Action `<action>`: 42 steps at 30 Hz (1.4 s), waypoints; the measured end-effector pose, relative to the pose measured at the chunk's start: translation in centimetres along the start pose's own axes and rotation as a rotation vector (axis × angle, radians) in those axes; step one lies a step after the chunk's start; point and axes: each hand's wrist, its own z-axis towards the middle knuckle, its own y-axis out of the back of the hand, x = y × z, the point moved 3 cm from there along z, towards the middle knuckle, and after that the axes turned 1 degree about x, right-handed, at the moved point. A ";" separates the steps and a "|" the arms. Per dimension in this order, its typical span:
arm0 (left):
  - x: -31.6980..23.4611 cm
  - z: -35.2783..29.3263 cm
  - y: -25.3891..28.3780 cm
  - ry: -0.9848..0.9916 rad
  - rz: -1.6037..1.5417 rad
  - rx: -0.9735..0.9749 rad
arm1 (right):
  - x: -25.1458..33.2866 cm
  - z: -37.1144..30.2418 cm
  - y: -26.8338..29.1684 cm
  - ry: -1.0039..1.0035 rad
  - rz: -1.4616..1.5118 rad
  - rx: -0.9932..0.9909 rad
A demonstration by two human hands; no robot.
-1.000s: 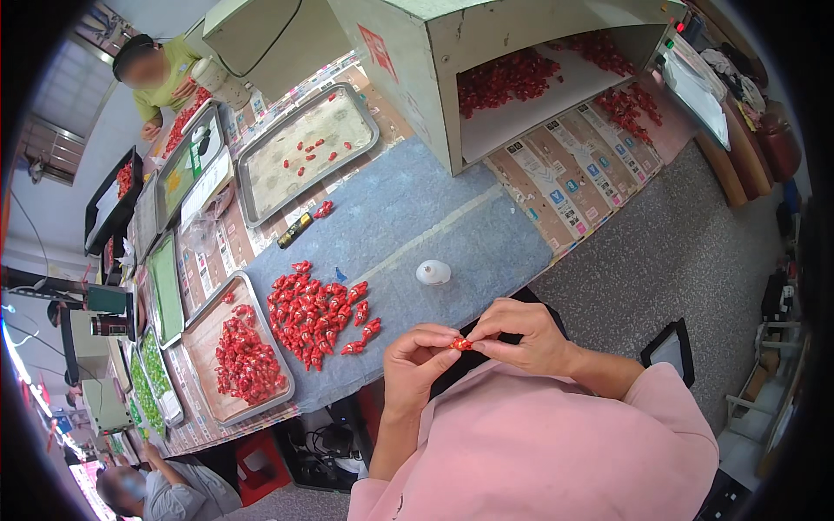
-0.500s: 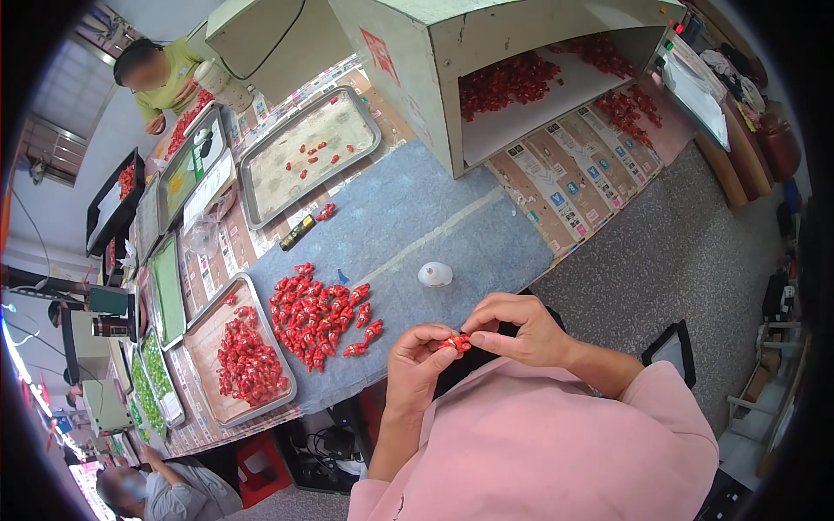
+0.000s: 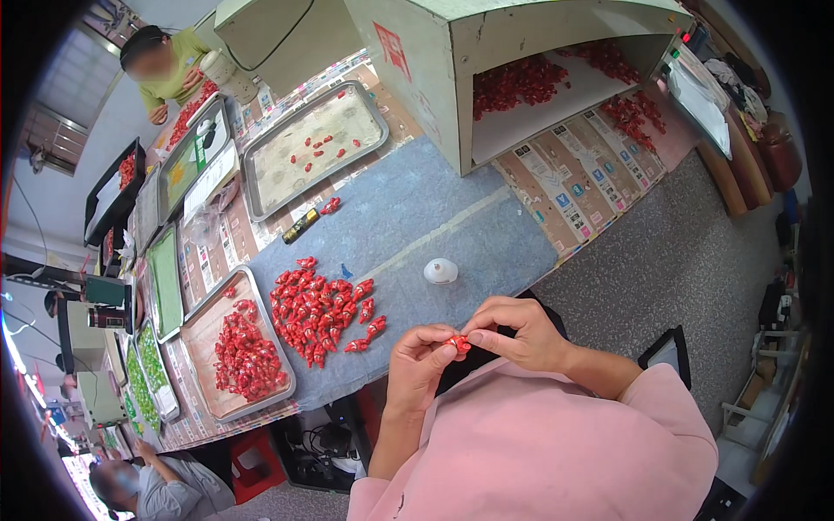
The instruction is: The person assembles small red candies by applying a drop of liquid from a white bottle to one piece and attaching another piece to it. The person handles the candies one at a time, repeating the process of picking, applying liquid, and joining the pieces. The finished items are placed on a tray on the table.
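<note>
Just past the table's front edge, a small red figurine (image 3: 458,344) with light markings is pinched between my fingertips. My left hand (image 3: 419,363) grips its left side with thumb and forefinger. From the other side, my right hand (image 3: 519,337) has its thumb and fingers closed at the piece, partly covering it. Beyond my hands, a small white squeeze bottle (image 3: 440,271) stands on the blue cloth (image 3: 395,213). To the left lies a heap of similar red figurines (image 3: 311,313), with a few strays along its right side.
A metal tray (image 3: 290,387) of red pieces stands left of the heap. Farther back are a black-and-gold cylinder (image 3: 301,226) and a shallow tray (image 3: 380,139) with several red bits. An open-fronted metal box (image 3: 417,82) holds more. Two people (image 3: 169,74) (image 3: 165,486) sit at the left.
The view has shifted slightly. Both hands keep hold of the red figurine, which seems turned a little between the fingertips. The pile and bottle stay as they were.
</note>
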 end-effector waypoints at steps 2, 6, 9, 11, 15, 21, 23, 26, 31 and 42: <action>0.0 0.0 0.1 0.006 -0.004 -0.002 | 0.0 -0.1 -0.1 0.018 -0.017 -0.018; 0.2 -0.1 0.1 -0.006 0.015 -0.036 | -0.1 -0.2 -0.3 0.049 -0.040 -0.053; 0.3 -0.1 0.1 -0.002 0.033 -0.072 | -0.3 -0.3 -0.4 0.061 -0.050 -0.062; 0.4 -0.1 0.2 0.016 0.026 -0.077 | -0.5 -0.4 -0.4 0.067 -0.053 -0.067; 0.4 0.0 0.3 0.045 0.007 -0.068 | -0.6 -0.4 -0.4 0.063 -0.047 -0.075; 0.5 0.1 0.4 0.057 0.012 -0.071 | -0.8 -0.5 -0.3 0.055 -0.048 -0.081; 0.6 0.1 0.4 0.057 0.009 -0.068 | -0.9 -0.6 -0.3 0.048 -0.046 -0.083; 0.6 0.1 0.3 0.059 0.018 -0.089 | -1.0 -0.6 -0.4 0.036 -0.048 -0.085; 0.6 -0.1 0.2 0.078 0.033 -0.121 | -1.0 -0.6 -0.7 -0.015 -0.032 -0.115; -0.8 -0.3 1.3 -0.067 0.280 -0.202 | -1.2 0.8 -1.3 -0.020 -0.073 -0.063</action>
